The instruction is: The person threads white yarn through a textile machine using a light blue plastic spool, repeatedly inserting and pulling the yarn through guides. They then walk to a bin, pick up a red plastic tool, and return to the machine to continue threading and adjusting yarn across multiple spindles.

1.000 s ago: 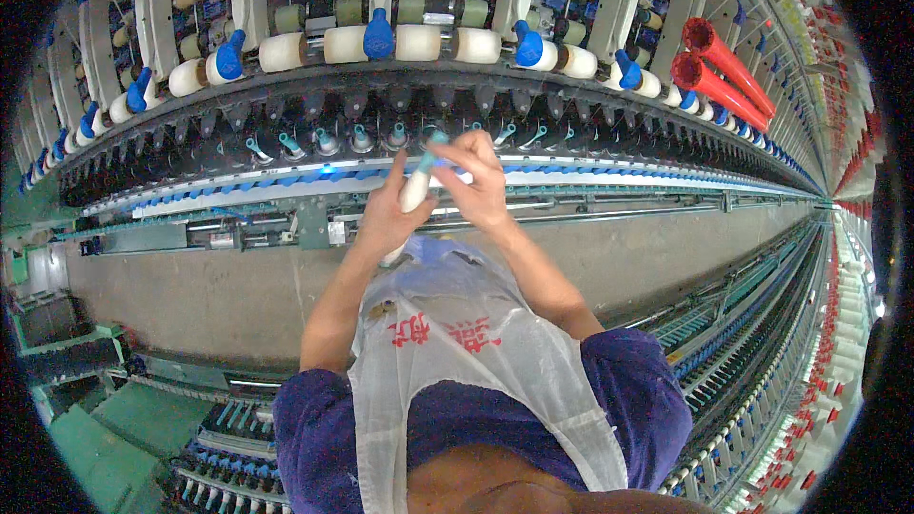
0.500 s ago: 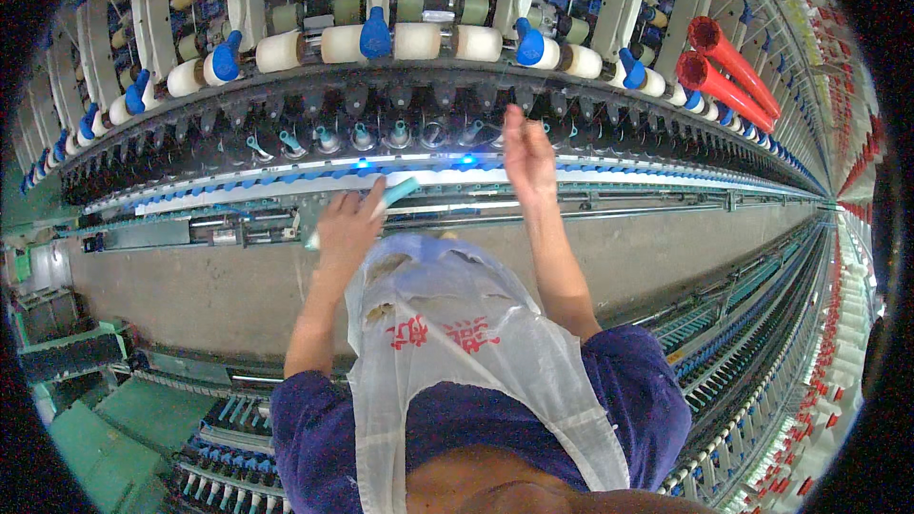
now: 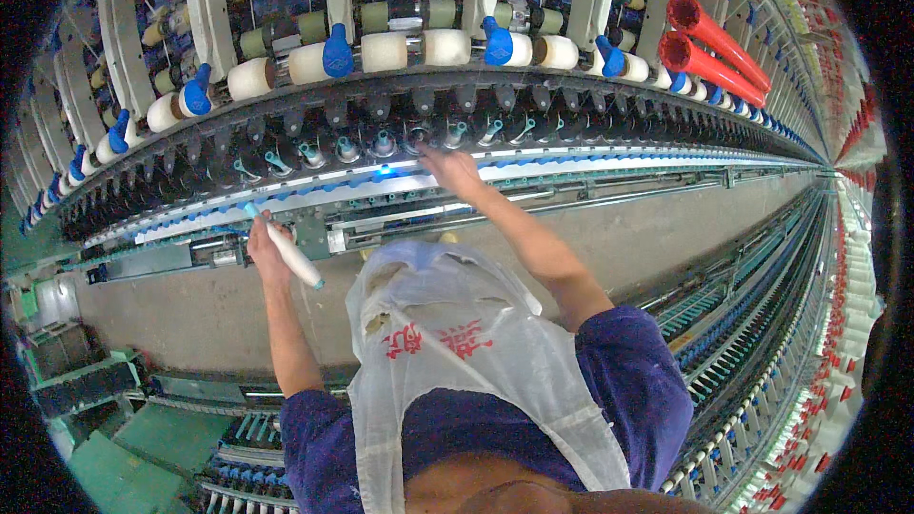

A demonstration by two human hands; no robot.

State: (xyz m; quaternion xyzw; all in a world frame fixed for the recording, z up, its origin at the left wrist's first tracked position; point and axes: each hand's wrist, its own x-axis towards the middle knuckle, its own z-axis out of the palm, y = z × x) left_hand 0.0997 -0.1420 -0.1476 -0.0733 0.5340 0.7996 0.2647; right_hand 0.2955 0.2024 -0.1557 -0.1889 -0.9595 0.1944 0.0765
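My left hand [image 3: 267,249] grips a slim bobbin [image 3: 288,249] with white yarn and teal ends, held low and left, away from the machine. My right hand [image 3: 450,169] reaches up to the row of teal spindle parts [image 3: 381,147] on the spinning frame, fingertips near a spindle beside a small blue light [image 3: 385,170]; I cannot tell whether it pinches anything. A thin white plastic bag [image 3: 447,343] with red print hangs open at my chest, between my forearms.
Cream roving packages [image 3: 414,48] with blue holders [image 3: 338,50] line the frame's upper rail. Two red tubes [image 3: 709,43] lie at the upper right. The grey aisle floor [image 3: 619,238] runs right between long machine rows. Green machine parts [image 3: 114,457] sit at the lower left.
My hands, together at the spindles a second ago, have separated. The left hand came down and left with the bobbin; the right hand has dropped from higher up onto the spindle row.
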